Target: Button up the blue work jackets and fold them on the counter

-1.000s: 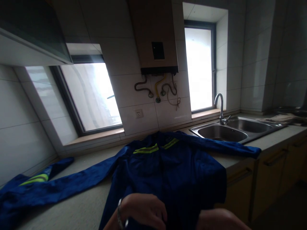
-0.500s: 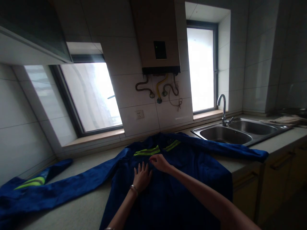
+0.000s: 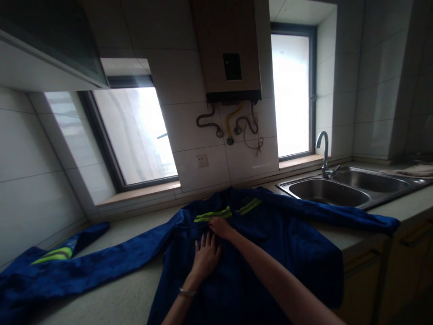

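Note:
A blue work jacket with yellow-green reflective strips lies spread on the countertop, its sleeves stretched out to both sides. My left hand rests flat on the jacket's chest with its fingers spread. Just above it, my right hand is closed with curled fingers, directly below the left chest strip. Whatever sits between the right fingertips is too small or hidden to make out. A bracelet circles my left wrist.
The grey countertop runs along the tiled wall. At the right is a double sink with a tall faucet, close to one sleeve. A water heater with pipes hangs above, and a wall cabinet juts out upper left.
My right hand has shifted slightly left and lower, closer to the cloth and to my left hand. The left hand stays flat on the jacket. The camera view has turned a little left.

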### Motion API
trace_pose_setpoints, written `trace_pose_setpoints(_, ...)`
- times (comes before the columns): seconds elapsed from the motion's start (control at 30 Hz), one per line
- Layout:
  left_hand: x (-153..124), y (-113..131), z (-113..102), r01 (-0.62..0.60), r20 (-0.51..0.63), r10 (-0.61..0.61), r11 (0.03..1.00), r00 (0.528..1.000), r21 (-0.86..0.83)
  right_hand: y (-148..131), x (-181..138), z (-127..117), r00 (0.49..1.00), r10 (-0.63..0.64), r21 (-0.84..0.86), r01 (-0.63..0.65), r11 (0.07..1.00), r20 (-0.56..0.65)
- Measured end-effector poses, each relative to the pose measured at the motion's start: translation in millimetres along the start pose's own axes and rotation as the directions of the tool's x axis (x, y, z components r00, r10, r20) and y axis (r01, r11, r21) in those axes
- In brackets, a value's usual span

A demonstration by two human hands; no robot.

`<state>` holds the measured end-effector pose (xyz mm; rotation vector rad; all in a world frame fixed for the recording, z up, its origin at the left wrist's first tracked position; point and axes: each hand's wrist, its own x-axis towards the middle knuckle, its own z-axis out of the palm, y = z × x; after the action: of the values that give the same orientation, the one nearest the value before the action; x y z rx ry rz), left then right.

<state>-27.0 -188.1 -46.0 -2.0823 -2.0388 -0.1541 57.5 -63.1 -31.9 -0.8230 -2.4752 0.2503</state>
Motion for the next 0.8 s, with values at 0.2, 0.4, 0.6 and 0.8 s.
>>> trace_pose_setpoints(0.2,-2.3,0.6,-5.0,0.003,0.021,-0.003,1.000,1.000,-0.017,4.7,13.2,8.1,0.986,0.162,0.074,-0.158,0.985,-0.045)
trace_pose_setpoints(0.4,-2.6,0.8,-6.6,0.001,0.048,0.001,1.000,0.999,-0.029,9.1,24.6,14.8,0.957,0.289,0.132,-0.285,0.950,-0.016)
trace_pose_setpoints(0.6,-4.4,1.0,-6.6,-0.014,0.020,0.015,1.000,1.000,-0.026,5.1,31.8,17.5,0.916,0.401,0.158,-0.400,0.903,0.030)
trace_pose_setpoints(0.8,-6.0,2.3,-13.6,-0.019,0.028,0.021,0.999,0.999,-0.044,-3.5,35.3,10.9,0.882,0.469,0.188,-0.470,0.863,0.051)
